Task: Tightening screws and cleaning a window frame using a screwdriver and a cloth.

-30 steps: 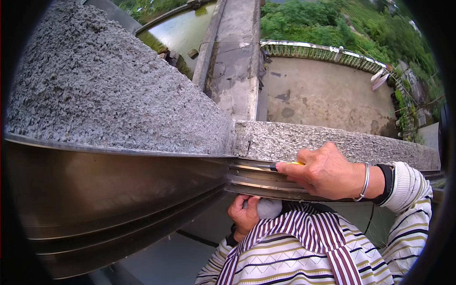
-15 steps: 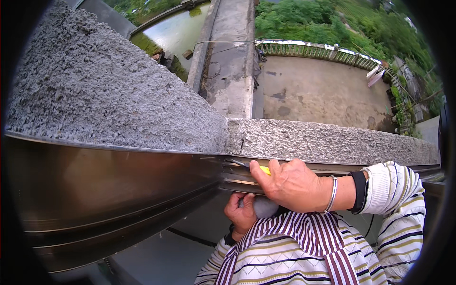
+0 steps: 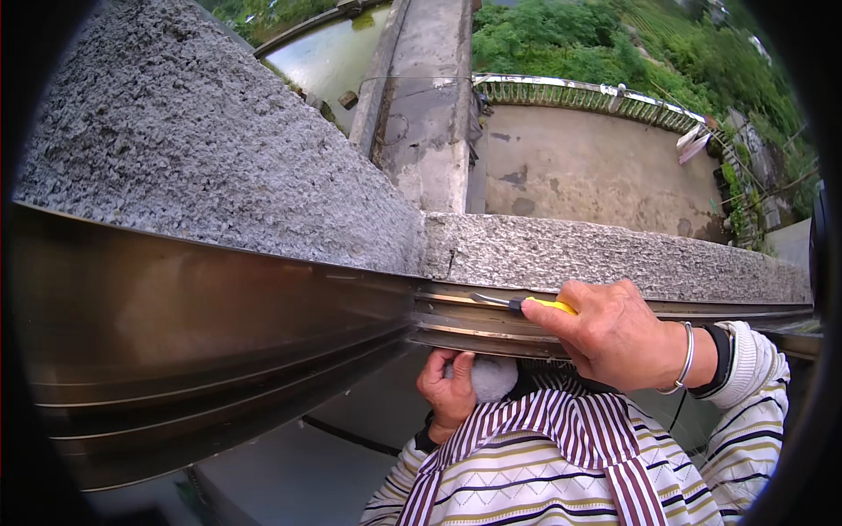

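Right hand (image 3: 614, 333), pinching yellow-handled tool (image 3: 554, 305), had shifted rightward along metal track (image 3: 474, 330), leaving track's left end untouched; left hand (image 3: 449, 390) stayed below track, hold unclear.

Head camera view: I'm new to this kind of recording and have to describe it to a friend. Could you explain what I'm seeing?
There is no machine here, just a person's two bare hands. The picture comes from the left of two wide cameras worn on the head, looking down, so straight edges bend. The right hand grips a yellow-handled tool, its thin metal tip over the grooved metal rails. The left hand is just below them, beside a grey lump; whether it is held is unclear. Around them are a dark metal panel, a rough grey wall and a stone ledge.
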`<act>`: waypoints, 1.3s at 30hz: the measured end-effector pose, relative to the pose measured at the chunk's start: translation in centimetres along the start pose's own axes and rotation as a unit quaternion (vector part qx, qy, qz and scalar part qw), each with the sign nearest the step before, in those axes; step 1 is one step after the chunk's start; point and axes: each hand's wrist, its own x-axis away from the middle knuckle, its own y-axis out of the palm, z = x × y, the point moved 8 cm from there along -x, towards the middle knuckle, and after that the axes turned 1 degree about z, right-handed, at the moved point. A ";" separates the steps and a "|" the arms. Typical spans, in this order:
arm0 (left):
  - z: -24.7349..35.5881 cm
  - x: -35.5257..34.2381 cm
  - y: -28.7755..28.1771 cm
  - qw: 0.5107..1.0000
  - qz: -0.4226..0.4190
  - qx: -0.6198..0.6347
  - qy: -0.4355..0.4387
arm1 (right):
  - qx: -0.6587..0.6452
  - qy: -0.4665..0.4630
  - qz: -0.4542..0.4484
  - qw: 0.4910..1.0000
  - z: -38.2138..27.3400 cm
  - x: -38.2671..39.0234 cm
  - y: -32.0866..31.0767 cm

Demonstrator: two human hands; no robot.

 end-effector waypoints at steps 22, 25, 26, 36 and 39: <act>-0.1 -0.2 -0.1 1.000 -0.013 0.002 0.023 | -0.090 -0.003 -0.033 0.995 -1.0 -4.6 4.2; 0.2 -0.2 -0.1 0.999 -0.013 -0.020 0.036 | -0.188 0.019 -0.008 0.982 -0.2 -3.9 4.4; 0.3 -0.3 -0.1 0.999 -0.014 -0.030 0.043 | -0.221 0.024 0.004 0.975 0.1 -3.4 4.4; -0.1 -0.2 -0.3 1.000 0.006 0.008 0.018 | -0.019 0.011 0.000 1.000 -0.8 0.3 -0.1; 0.0 -0.2 -0.2 0.999 -0.003 -0.016 0.034 | -0.024 -0.012 -0.016 1.000 -0.7 -1.0 -0.3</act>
